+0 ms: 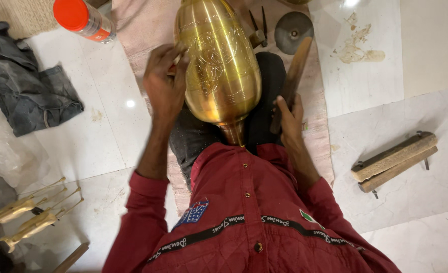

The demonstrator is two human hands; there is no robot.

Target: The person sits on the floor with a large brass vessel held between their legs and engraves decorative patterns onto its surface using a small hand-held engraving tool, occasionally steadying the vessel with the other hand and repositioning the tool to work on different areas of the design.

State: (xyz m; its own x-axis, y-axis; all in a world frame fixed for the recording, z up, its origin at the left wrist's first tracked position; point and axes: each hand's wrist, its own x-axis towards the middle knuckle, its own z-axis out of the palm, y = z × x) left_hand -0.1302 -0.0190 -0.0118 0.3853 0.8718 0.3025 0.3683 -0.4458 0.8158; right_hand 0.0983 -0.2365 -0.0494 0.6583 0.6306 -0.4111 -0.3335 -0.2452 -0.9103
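Left hand (166,83) pressing against brass vase (219,65), fingers seemingly pinching small tool; right hand (288,117) gripping wooden mallet (293,76) beside vase.

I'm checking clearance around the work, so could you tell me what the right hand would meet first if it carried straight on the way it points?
The right hand points up the picture along the wooden stick it grips; beyond the stick's tip, it would probably meet the round grey metal disc first, though depth is unclear.

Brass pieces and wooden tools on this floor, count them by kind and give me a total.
Brass vase, under the left hand: 1
Brass figurines: 3
Wooden mallet, in the right hand: 1
Wooden clamp: 1
Total: 6
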